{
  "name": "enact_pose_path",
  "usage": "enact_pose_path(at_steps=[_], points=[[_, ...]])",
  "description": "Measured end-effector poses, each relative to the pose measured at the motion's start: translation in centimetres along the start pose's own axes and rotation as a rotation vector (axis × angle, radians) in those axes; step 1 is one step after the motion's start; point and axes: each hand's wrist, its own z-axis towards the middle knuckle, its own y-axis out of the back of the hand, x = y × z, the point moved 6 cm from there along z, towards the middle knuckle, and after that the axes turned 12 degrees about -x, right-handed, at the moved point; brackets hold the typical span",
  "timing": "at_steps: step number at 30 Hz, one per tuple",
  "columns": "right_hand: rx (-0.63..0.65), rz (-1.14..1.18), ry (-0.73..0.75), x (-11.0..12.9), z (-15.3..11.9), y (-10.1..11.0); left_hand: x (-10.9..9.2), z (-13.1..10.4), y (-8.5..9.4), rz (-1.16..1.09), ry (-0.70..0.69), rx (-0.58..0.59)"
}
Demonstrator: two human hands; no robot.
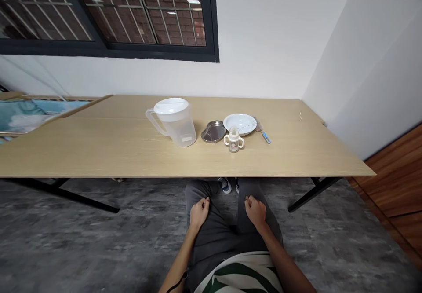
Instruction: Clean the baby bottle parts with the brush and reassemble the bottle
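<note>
My left hand (199, 213) rests on my left thigh, curled into a loose fist with nothing in it. On the other thigh lies my right hand (256, 211), also closed and holding nothing. Both are below the front edge of the table, apart from everything on it. Nearest to them stands a baby bottle (234, 144) with two cream handles, upright. Behind it are a white bowl (240, 118) and a shiny metal kidney dish (213, 132). A brush with a blue handle (266, 137) lies against the bowl's right side. To the left stands a lidded translucent plastic pitcher (180, 128).
The light wooden table (108, 152) has black legs (314, 194) slanting out below its front edge. A white wall and a barred window (145, 11) are behind it. At far left is a wooden-framed bed (42, 112) with blue cloth; at right, a brown wooden cabinet (395, 183).
</note>
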Motion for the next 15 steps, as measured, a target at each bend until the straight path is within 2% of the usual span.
enact_pose_path(at_steps=[7,12,13,15], points=[[-0.088,0.035,-0.031,-0.4,-0.2,-0.4,0.2,0.0,-0.2,0.057,-0.016,0.025],[-0.367,0.080,-0.121,-1.3,0.0,0.6,0.2,0.0,-0.4,0.098,-0.024,0.042],[-0.395,0.106,-0.120,-1.4,0.1,0.6,0.2,0.0,-0.4,0.105,-0.025,0.044],[-0.368,0.160,-0.092,-1.6,0.2,0.1,0.3,0.0,-0.5,0.117,-0.026,0.047]])
